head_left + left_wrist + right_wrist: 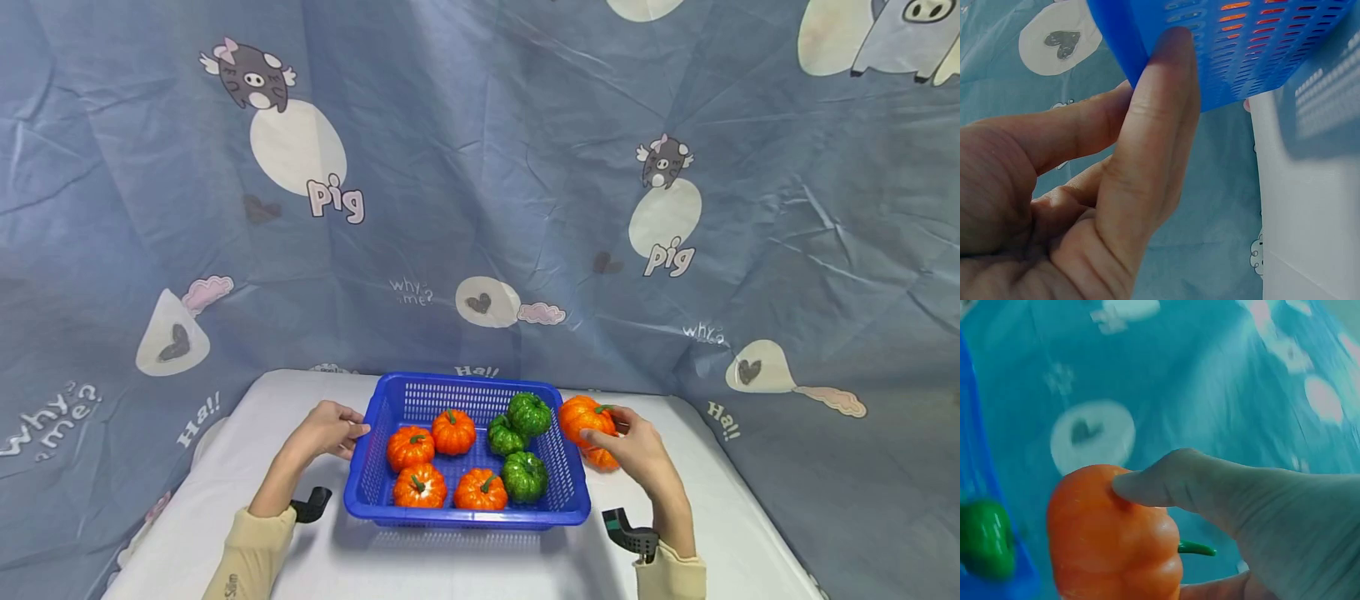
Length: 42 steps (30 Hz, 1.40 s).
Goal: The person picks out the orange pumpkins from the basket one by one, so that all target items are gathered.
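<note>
My right hand [637, 446] holds a small orange pumpkin [579, 417] with a green stem, just past the basket's right rim. Its thumb presses the pumpkin's side in the right wrist view, where the same orange pumpkin [1104, 534] fills the lower middle. My left hand [328, 429] pinches the left edge of a blue plastic basket [465, 517], thumb at the rim and fingers along the slotted outer wall [1235, 62]. Inside lie several orange pumpkins, one being the front-left pumpkin [420, 486], and three green ones, among them the front green pumpkin [524, 477].
Another orange pumpkin [602, 459] sits on the white table [420, 567] right of the basket, partly hidden below the held one. A blue-grey cloth [420, 208] with pig prints hangs behind and around the table. Black wrist mounts stick out from both forearms.
</note>
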Each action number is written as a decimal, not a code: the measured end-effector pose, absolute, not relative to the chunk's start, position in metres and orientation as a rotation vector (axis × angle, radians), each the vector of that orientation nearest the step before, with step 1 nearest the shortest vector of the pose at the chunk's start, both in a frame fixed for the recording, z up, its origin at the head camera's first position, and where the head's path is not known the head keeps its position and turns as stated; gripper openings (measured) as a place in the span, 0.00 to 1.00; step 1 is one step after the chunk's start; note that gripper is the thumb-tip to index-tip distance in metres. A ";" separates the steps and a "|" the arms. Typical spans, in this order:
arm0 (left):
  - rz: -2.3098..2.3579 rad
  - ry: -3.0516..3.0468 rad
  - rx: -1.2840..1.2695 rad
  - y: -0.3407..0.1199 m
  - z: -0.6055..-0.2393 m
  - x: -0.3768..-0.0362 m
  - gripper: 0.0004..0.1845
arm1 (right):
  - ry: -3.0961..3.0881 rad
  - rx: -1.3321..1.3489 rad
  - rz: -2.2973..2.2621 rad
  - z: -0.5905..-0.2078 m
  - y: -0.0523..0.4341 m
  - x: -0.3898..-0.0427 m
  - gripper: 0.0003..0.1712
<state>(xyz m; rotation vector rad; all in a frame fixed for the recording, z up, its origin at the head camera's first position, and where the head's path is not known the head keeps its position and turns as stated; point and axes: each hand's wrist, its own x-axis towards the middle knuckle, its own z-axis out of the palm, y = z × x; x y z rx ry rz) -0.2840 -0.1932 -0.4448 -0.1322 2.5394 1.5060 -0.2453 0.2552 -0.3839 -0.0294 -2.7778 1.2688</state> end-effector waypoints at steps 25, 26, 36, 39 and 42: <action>1.490 2.538 -0.143 -0.193 -0.445 -0.284 0.19 | -2.709 -0.564 1.047 -0.466 0.349 -0.280 0.44; 1.485 2.541 -0.142 -0.193 -0.445 -0.285 0.19 | -2.705 -0.563 1.039 -0.469 0.350 -0.281 0.44; 1.493 2.545 -0.137 -0.194 -0.445 -0.283 0.20 | -2.691 -0.555 1.040 -0.499 0.357 -0.291 0.42; 1.494 2.547 -0.131 -0.194 -0.444 -0.283 0.20 | -2.676 -0.558 1.049 -0.501 0.355 -0.291 0.43; 1.498 2.541 -0.131 -0.193 -0.444 -0.283 0.20 | -2.684 -0.550 1.060 -0.500 0.354 -0.291 0.44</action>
